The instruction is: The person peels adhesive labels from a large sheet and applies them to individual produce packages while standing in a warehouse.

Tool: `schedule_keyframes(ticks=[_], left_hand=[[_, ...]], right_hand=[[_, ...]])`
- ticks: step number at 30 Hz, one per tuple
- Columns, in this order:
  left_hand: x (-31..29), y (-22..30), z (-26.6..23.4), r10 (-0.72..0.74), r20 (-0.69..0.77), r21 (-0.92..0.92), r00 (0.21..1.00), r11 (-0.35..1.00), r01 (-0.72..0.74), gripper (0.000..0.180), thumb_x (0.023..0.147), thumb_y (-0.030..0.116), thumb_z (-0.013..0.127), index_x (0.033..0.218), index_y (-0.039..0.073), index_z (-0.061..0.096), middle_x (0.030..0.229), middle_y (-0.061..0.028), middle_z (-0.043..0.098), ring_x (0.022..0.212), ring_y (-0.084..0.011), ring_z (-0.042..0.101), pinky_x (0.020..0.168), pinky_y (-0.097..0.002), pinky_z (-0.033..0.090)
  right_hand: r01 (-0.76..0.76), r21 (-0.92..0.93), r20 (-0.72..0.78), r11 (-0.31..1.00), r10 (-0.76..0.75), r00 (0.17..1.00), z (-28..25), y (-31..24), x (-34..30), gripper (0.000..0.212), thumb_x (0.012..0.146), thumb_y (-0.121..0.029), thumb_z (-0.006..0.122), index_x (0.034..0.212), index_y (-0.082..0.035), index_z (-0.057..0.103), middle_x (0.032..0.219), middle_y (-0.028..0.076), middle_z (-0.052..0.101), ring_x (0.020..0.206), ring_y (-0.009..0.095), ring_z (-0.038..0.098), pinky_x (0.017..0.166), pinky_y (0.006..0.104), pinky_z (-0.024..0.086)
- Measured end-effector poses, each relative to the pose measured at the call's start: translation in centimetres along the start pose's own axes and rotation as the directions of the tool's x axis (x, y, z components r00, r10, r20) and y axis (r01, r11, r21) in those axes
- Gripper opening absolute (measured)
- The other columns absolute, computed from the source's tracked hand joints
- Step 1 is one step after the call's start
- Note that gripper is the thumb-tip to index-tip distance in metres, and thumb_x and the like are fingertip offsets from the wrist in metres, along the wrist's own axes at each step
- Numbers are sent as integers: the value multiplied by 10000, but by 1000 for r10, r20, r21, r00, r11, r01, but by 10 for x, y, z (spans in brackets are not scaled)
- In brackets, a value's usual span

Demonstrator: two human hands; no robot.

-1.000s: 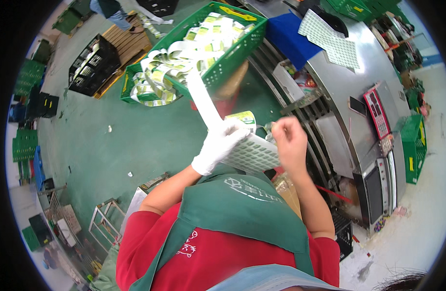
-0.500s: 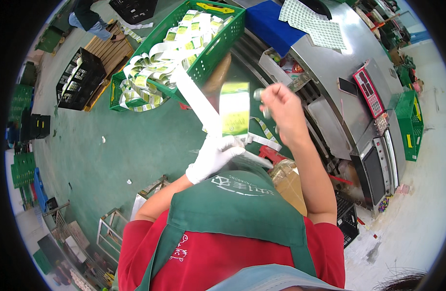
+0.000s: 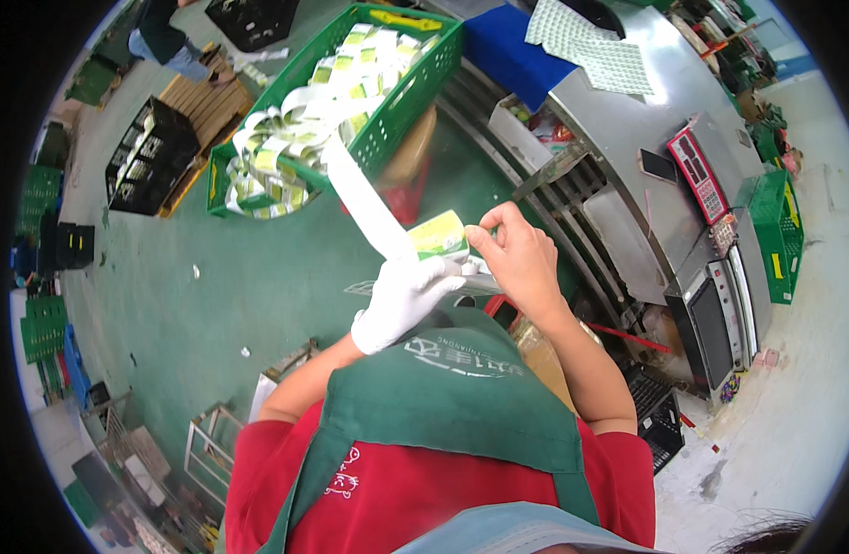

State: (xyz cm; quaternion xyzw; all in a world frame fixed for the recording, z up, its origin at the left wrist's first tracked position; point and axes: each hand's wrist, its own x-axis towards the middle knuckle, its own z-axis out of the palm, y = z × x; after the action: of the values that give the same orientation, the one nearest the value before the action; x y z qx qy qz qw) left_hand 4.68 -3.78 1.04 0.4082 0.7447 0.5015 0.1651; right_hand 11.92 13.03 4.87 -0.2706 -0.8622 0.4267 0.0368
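Observation:
My left hand [image 3: 401,300], in a white glove, is closed on a long strip of printed labels [image 3: 362,205]. The strip's plain white side runs up and away from the glove to a green crate [image 3: 408,109] heaped with more such strips. Above the gloved fingers, the strip's green-and-yellow printed end [image 3: 438,234] curves over to the right. My bare right hand [image 3: 524,263] pinches the right edge of that end between thumb and forefinger. Below the hands, a flat clear-looking piece [image 3: 480,284] is partly hidden by the glove and fingers.
A steel table [image 3: 618,125] at the right holds a phone [image 3: 658,166], a red scale [image 3: 700,171] and pale green sheets [image 3: 591,46]. A black crate [image 3: 152,157] sits by a wooden pallet [image 3: 192,109] at the left. Another person [image 3: 166,42] stands at the far left.
My right hand has come down and left onto the strip's edge. The printed end stood upright and blurred before; now it bends over to the right. My left hand keeps its hold.

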Motion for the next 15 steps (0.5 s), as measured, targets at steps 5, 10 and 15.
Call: schedule_keyframes(ticks=[5,10,15], left_hand=[[10,-8,3,242,50,143,969,959,-247,136,789,109,772,910,60,731,858,-126,717,781,-261,702,723,-353,542],[6,-21,1,72,169,10,983,997,-75,175,778,178,775,912,80,720,927,-128,699,877,-311,662,793,-394,512],[6,1,12,94,256,-91,962,993,-72,96,801,117,759,853,54,709,867,-99,703,793,-238,665,730,-350,516]], right_hand=[[-26,475,321,880,-146,936,3,32,16,186,924,-162,652,973,17,666,860,-6,654,781,74,557,701,250,477],[-118,692,275,712,-110,955,-23,-7,27,198,958,-215,622,1046,-40,654,939,-6,669,796,61,559,680,238,450],[-49,700,122,713,-52,991,-51,-1,36,179,954,-236,621,1000,-68,658,890,-17,660,781,54,561,691,245,464]])
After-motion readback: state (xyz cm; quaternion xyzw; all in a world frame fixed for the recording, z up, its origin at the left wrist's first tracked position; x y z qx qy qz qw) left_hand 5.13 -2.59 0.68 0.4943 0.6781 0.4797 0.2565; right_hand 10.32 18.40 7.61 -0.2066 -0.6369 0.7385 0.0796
